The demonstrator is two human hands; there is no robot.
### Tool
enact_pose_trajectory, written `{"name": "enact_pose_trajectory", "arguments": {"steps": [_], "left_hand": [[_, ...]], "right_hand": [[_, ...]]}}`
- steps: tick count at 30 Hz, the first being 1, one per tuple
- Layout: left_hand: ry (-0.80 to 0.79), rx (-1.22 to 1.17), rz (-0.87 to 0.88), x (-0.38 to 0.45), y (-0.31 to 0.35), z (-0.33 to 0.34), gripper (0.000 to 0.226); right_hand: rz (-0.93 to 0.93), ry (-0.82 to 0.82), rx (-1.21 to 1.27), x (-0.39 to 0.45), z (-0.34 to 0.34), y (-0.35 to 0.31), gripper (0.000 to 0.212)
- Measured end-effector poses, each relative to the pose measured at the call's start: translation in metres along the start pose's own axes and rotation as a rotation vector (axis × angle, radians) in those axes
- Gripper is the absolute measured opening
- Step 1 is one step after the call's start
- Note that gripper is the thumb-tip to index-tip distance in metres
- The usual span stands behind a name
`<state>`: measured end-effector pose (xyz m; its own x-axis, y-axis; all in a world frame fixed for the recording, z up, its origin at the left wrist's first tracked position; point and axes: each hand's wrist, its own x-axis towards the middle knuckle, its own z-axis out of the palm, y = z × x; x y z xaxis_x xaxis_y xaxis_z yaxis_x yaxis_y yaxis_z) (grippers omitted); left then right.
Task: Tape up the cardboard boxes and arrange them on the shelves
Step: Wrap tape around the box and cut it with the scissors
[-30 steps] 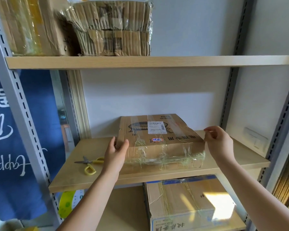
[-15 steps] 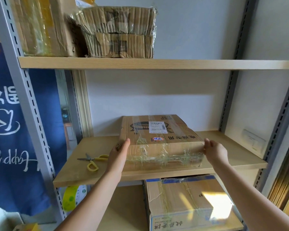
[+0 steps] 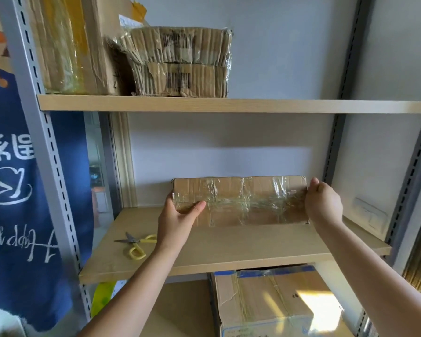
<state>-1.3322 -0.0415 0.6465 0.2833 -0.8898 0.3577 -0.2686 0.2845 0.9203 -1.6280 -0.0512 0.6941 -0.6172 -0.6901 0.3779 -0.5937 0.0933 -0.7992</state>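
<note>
A flat cardboard box point(image 3: 241, 203) wrapped in clear tape stands on its edge on the middle shelf point(image 3: 229, 249), its broad taped face toward me. My left hand point(image 3: 180, 217) grips the box's left end, thumb across the front. My right hand point(image 3: 322, 203) holds the right end, fingers curled round its edge. The box's label side is hidden behind.
Yellow-handled scissors point(image 3: 136, 243) lie on the middle shelf left of my left arm. The upper shelf point(image 3: 277, 106) carries taped cardboard boxes point(image 3: 180, 62) at its left. A large taped box point(image 3: 272, 302) sits on the shelf below. A blue banner point(image 3: 22, 190) hangs at the left.
The box was lying flat with its label up; both hands have tipped it up onto its edge and moved it back toward the wall.
</note>
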Motion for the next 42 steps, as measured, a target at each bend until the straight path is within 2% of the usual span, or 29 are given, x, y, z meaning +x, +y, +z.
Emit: {"name": "enact_pose_trajectory", "arguments": {"steps": [2, 3, 5, 6, 8, 10, 12, 15, 17, 22, 25, 29, 31, 33, 35, 37, 39, 40, 42], "left_hand": [[-0.017, 0.066, 0.022, 0.003, 0.007, -0.003, 0.068], [0.004, 0.114, 0.061, 0.004, 0.013, -0.003, 0.08], [0.092, 0.257, 0.215, 0.009, 0.024, -0.005, 0.11], [0.135, 0.391, 0.333, 0.013, 0.029, -0.005, 0.117], [0.126, 0.759, 0.606, 0.021, 0.038, -0.001, 0.116], [-0.02, 1.035, 0.79, 0.032, 0.043, 0.007, 0.112], [-0.097, 1.159, 0.906, 0.044, 0.045, 0.012, 0.108], [-0.078, 1.193, 1.013, 0.061, 0.047, 0.016, 0.085], [-0.071, 1.223, 1.042, 0.069, 0.053, 0.019, 0.078], [-0.096, 1.25, 0.974, 0.08, 0.068, 0.025, 0.077], [-0.136, 1.25, 0.936, 0.091, 0.071, 0.026, 0.086], [-0.169, 1.289, 0.932, 0.104, 0.091, 0.019, 0.099], [-0.175, 1.28, 0.947, 0.106, 0.098, 0.015, 0.098], [-0.214, 1.243, 0.938, 0.101, 0.098, 0.015, 0.094], [-0.246, 1.227, 0.916, 0.096, 0.097, 0.017, 0.092], [-0.256, 1.261, 0.914, 0.091, 0.098, 0.018, 0.093], [-0.241, 1.301, 0.95, 0.085, 0.097, 0.017, 0.094], [-0.23, 1.309, 0.98, 0.08, 0.094, 0.016, 0.094], [-0.223, 1.317, 1.036, 0.07, 0.087, 0.017, 0.092]], "right_hand": [[0.019, 0.018, 0.069, -0.001, 0.001, -0.001, 0.044], [0.012, 0.025, 0.112, -0.001, 0.003, -0.001, 0.042], [-0.006, 0.015, 0.21, -0.004, 0.007, -0.004, 0.036], [-0.014, 0.007, 0.26, -0.006, 0.009, -0.007, 0.034], [-0.027, 0.01, 0.325, -0.008, 0.013, -0.014, 0.032], [-0.05, 0.028, 0.343, -0.008, 0.016, -0.021, 0.03], [-0.06, 0.034, 0.357, -0.007, 0.018, -0.025, 0.028], [-0.073, 0.037, 0.377, -0.001, 0.019, -0.026, 0.027], [-0.08, 0.037, 0.404, 0.002, 0.018, -0.027, 0.024], [-0.098, 0.045, 0.511, -0.001, 0.015, -0.012, 0.017], [-0.095, 0.013, 0.405, -0.014, 0.016, 0.012, 0.014], [-0.075, -0.124, 0.287, -0.026, 0.027, 0.032, 0.015], [-0.057, -0.119, 0.3, -0.024, 0.024, 0.03, 0.016], [-0.079, -0.041, 0.366, -0.022, 0.016, 0.02, 0.019], [-0.251, 0.144, 0.345, -0.024, 0.006, 0.007, 0.028], [-0.574, 0.313, 0.172, -0.028, 0.002, -0.004, 0.034], [-0.826, 0.305, -0.068, -0.032, 0.008, -0.008, 0.048], [-0.895, 0.284, -0.154, -0.034, 0.012, -0.006, 0.056], [-0.914, 0.264, -0.242, -0.039, 0.025, 0.002, 0.065]]}}
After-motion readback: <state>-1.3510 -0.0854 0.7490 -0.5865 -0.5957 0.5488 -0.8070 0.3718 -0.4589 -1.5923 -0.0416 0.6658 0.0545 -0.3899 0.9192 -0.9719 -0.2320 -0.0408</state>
